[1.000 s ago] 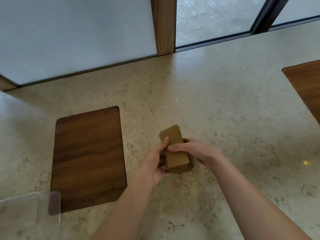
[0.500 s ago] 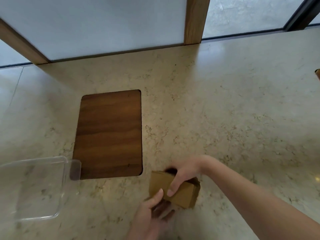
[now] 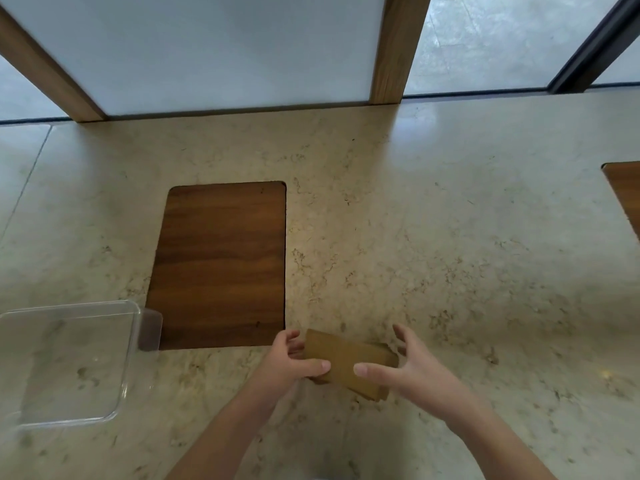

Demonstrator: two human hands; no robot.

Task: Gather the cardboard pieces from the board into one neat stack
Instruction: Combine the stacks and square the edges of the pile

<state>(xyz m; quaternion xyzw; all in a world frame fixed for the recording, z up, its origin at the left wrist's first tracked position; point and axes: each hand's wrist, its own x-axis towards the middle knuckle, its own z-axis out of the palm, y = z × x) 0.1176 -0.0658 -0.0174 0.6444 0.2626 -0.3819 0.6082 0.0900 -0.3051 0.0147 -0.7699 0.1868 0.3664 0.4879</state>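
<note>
Frosted panels and wooden posts back the pale marbled worktop (image 3: pixel 450 237) where I stand. My left hand (image 3: pixel 287 367) has its grip clamped on the left end of the cardboard stack (image 3: pixel 346 362), thumb on top and fingers curled behind. My right hand (image 3: pixel 415 372) is spread apart around the right end, thumb laid on the top face, the other fingers open and seemingly not pressing. The stack sits low over the worktop, just right of the near corner of the wooden board (image 3: pixel 221 265), tilted down to the right; I cannot tell whether its underside touches the stone.

Risks as I judge them: with only one end firmly pinched, the pieces could fan or slide out at the loose right end. Squeezing too hard on one side would skew the edges rather than square them. A careless set-down could splay the lower pieces, whose edges already peek out unevenly beneath.

Count: one stack, its piece number unreadable from above; no pieces on the board; one clear plastic tray (image 3: pixel 69 362) at left; a second board (image 3: pixel 627 192), partly cut off, at right; two hands.
</note>
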